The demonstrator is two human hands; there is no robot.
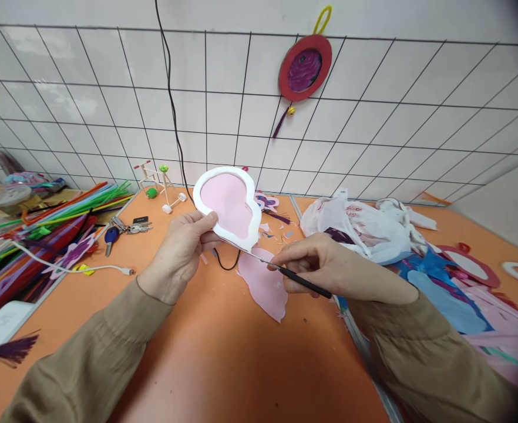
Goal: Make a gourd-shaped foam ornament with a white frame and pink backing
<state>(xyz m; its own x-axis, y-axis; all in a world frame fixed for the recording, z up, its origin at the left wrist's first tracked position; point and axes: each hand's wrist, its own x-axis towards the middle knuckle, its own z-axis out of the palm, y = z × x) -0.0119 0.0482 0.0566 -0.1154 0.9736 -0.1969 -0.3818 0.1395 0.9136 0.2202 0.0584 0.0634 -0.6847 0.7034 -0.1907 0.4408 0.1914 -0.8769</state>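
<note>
My left hand [183,249] is closed on the lower left edge of a white frame [201,207] with a wavy outline, thumb in front. Pale pink sheet [230,205] fills its opening. In my right hand [316,261] is a slim black-handled tool [300,280], gripped between thumb and fingers; whether it is a craft knife or small scissors I cannot tell. Its thin metal tip touches or nearly touches the frame's lower point. Below, a loose pink cut-out piece [265,288] lies on the orange table [224,364].
Keys [131,226], a white cable [78,263] and pipe cleaners [78,205] lie left. A small stick tricycle model [157,182] stands behind. Right are a white plastic bag [360,226], blue sheets [444,299] and a red frame [490,273]. A round red ornament [285,70] hangs on the tiled wall.
</note>
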